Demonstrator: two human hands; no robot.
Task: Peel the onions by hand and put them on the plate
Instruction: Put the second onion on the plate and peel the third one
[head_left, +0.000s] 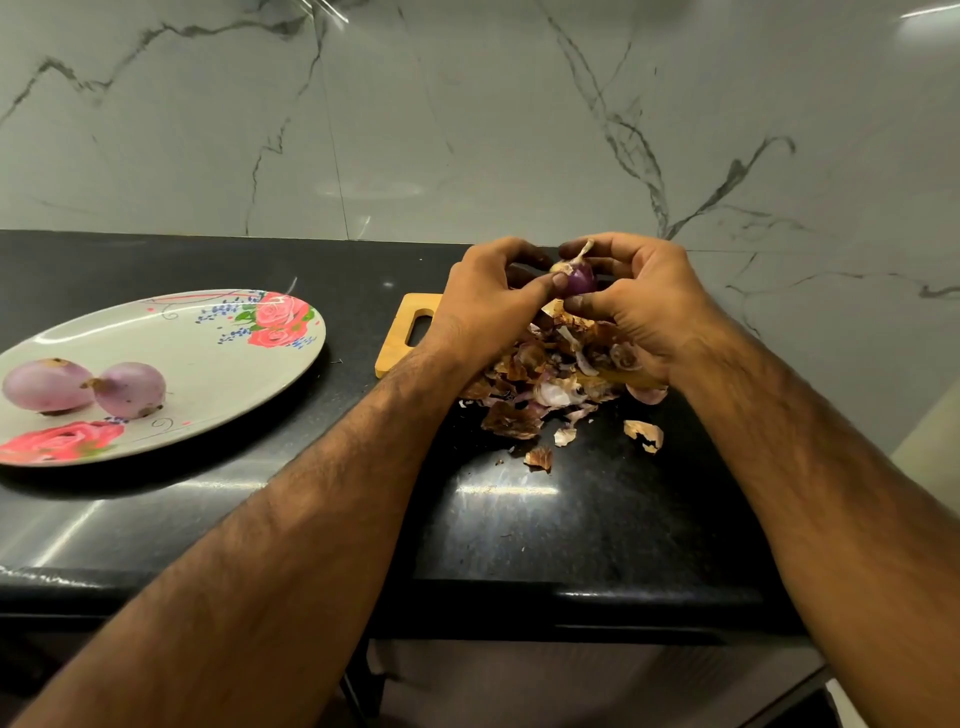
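Observation:
A small purple onion (581, 279) with a pale dry stem is held between both hands above the wooden cutting board (410, 332). My left hand (491, 301) grips its left side, thumb pressed against the skin. My right hand (641, 299) curls round its right side and top. Two peeled pinkish onions (48, 385) (132, 389) lie side by side on the left part of the oval floral plate (208, 374), which sits on the black counter at the left.
A heap of brown and purple onion skins (550, 379) covers the board under my hands, with loose scraps (644, 435) on the black counter (519, 519) in front. A marble wall (467, 130) stands behind. The counter's front edge runs close below.

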